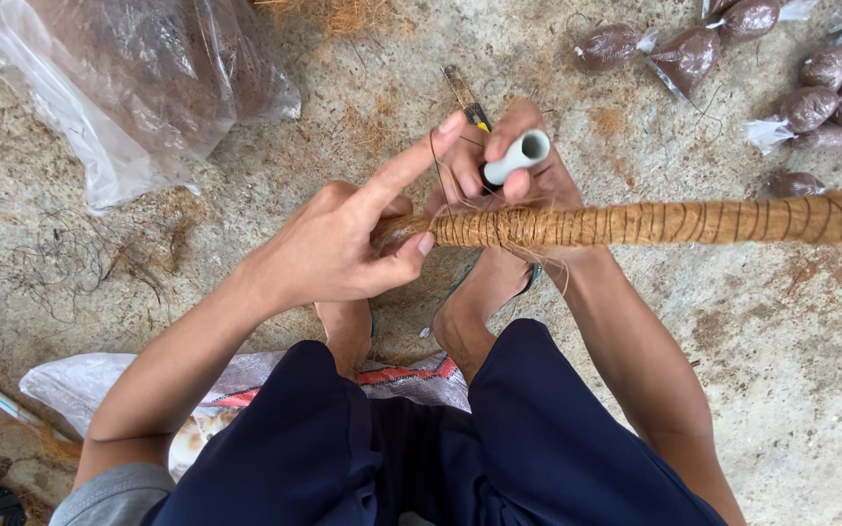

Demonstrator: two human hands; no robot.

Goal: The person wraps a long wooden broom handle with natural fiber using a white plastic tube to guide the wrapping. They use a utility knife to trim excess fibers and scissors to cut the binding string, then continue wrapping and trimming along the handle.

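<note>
Seen from above, a seated person's left hand (343, 244) pinches the near-left end of a fibre-wrapped pole (635, 222), forefinger stretched out. The pole runs rightward across the concrete floor (782, 341). The right hand (514, 161), just beyond the pole, grips a small white spool (518, 156). Small brown-filled bags (811, 78) lie far right.

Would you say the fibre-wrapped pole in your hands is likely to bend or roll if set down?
The fibre-wrapped pole runs straight past the left hand, so it is probably stiff. Being round, it might roll on the concrete floor. Its rough fibre wrap probably grips well.
</note>
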